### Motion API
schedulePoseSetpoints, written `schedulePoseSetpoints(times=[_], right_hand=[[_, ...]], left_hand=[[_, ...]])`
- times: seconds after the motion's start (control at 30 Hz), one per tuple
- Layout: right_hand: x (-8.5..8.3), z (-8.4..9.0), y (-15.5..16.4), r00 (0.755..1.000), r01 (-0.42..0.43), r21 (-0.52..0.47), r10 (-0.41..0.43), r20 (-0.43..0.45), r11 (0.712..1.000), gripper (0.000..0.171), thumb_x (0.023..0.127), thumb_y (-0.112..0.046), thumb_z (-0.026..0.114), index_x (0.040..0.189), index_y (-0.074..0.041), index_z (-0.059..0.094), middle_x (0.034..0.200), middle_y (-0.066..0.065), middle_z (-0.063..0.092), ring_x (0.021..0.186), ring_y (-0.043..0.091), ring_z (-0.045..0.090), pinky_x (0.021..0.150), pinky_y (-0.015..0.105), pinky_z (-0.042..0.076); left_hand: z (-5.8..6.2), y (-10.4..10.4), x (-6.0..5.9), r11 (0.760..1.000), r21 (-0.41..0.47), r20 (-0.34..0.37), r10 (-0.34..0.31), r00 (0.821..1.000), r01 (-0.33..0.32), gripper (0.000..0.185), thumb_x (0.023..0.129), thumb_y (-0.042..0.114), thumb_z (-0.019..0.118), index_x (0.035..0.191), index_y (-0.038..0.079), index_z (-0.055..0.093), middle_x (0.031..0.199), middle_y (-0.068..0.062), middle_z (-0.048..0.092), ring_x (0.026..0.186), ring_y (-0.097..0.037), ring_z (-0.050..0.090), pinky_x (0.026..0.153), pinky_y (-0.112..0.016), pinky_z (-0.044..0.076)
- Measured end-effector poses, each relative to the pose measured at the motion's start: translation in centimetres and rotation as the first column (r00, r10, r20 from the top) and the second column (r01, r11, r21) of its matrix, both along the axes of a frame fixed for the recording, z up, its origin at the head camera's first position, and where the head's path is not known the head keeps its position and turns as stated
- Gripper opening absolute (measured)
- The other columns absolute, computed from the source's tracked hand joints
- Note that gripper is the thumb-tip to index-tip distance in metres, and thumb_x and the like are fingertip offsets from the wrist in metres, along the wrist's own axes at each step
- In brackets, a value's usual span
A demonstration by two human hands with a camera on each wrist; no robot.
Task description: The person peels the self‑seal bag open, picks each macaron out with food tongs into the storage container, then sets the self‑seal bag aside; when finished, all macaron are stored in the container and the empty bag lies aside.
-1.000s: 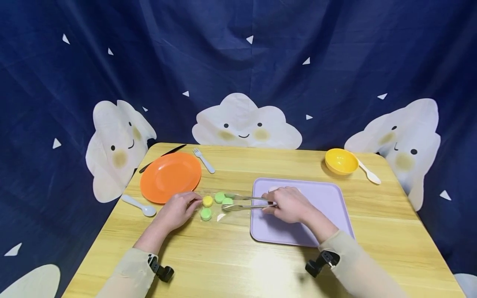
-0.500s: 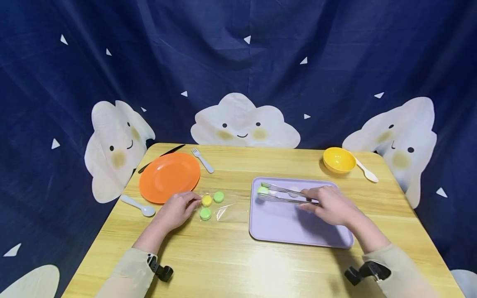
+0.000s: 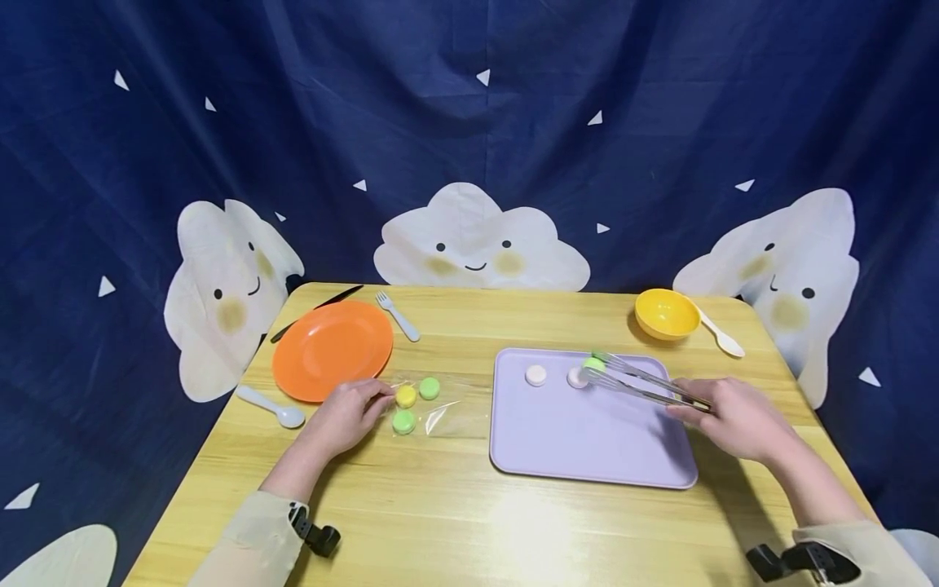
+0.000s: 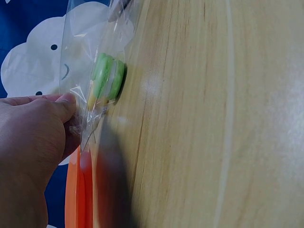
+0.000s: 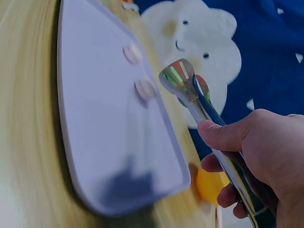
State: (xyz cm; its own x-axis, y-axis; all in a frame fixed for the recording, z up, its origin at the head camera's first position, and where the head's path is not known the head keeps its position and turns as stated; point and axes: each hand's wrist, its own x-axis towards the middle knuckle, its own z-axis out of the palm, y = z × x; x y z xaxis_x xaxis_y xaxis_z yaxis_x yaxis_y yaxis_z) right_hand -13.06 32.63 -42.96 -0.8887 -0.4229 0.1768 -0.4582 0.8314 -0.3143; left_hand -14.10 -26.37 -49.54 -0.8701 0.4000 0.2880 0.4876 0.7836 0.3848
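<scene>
Since the earlier frames the right hand (image 3: 737, 416) has carried the metal tongs (image 3: 645, 381) from the clear bag at centre-left across to the upper right part of the lavender tray (image 3: 587, 456), and a green macaron (image 3: 592, 364) has gone with them. The fingers are curled round the tong arms, squeezing them onto the macaron, which sits at the tips just beside the right-hand white macaron (image 3: 576, 377); whether it hangs above the tray or already touches it I cannot tell. The left hand (image 3: 350, 414), at centre-left, pinches the edge of the clear plastic bag (image 3: 440, 408) between thumb and fingers, flat on the wooden table (image 3: 455, 522).

My guess at the risk: the tongs pinch a smooth round piece at their very tips, so a slackening squeeze or a tilt could let it drop, roll on the tray or knock the white one beside it.

By count: two white macarons on the tray, the other (image 3: 535, 375) to the left; one green in the tongs; two green (image 3: 429, 387) (image 3: 403, 421) and one yellow (image 3: 406, 396) in the bag. Further out: one orange plate (image 3: 332, 349), one yellow bowl (image 3: 667, 313), two spoons, one fork, one knife.
</scene>
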Motion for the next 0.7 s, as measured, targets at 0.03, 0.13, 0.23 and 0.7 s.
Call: schedulePoseSetpoints(times=[0.03, 0.13, 0.23, 0.7], right_hand=[[0.1, -0.2, 0.5, 1.000, 0.011, 0.004, -0.011, -0.002, 1.000, 0.040, 0.092, -0.030, 0.084, 0.123, -0.006, 0.078, 0.109, 0.011, 0.078, 0.088, 0.028, 0.073, 0.072, 0.055, 0.057], [0.4, -0.8, 1.8, 0.999, 0.045, 0.024, -0.045, 0.000, 0.999, 0.037, 0.092, -0.030, 0.084, 0.119, -0.006, 0.079, 0.101, 0.006, 0.078, 0.076, 0.020, 0.066, 0.064, 0.047, 0.053], [0.6, -1.4, 2.8, 0.997, 0.074, 0.046, -0.075, 0.026, 0.996, 0.034, 0.093, -0.032, 0.083, 0.117, -0.008, 0.079, 0.088, -0.001, 0.072, 0.069, 0.015, 0.055, 0.058, 0.041, 0.044], [0.8, -1.3, 1.6, 0.988, 0.126, 0.027, -0.128, 0.087, 0.992, 0.034, 0.095, -0.043, 0.080, 0.115, -0.015, 0.075, 0.073, -0.012, 0.058, 0.060, 0.010, 0.046, 0.054, 0.034, 0.036]], left_hand=[[0.0, 0.0, 0.0, 1.000, -0.002, -0.004, -0.001, 1.000, 0.001, 0.009, 0.100, 0.013, 0.077, 0.109, 0.012, 0.078, 0.108, -0.001, 0.077, 0.102, -0.021, 0.074, 0.091, -0.044, 0.061], [-0.1, 0.0, -0.1, 1.000, -0.004, -0.006, 0.002, 1.000, -0.002, 0.009, 0.099, 0.013, 0.078, 0.108, 0.012, 0.078, 0.108, -0.001, 0.077, 0.102, -0.021, 0.074, 0.091, -0.044, 0.061], [-0.1, -0.1, -0.1, 1.000, -0.004, 0.001, 0.001, 1.000, -0.001, 0.009, 0.099, 0.013, 0.077, 0.108, 0.012, 0.078, 0.108, -0.001, 0.077, 0.103, -0.021, 0.074, 0.091, -0.043, 0.061], [-0.1, 0.0, 0.0, 1.000, 0.005, 0.004, 0.002, 1.000, -0.002, 0.010, 0.099, 0.013, 0.078, 0.109, 0.012, 0.078, 0.107, 0.000, 0.077, 0.101, -0.019, 0.074, 0.090, -0.043, 0.062]])
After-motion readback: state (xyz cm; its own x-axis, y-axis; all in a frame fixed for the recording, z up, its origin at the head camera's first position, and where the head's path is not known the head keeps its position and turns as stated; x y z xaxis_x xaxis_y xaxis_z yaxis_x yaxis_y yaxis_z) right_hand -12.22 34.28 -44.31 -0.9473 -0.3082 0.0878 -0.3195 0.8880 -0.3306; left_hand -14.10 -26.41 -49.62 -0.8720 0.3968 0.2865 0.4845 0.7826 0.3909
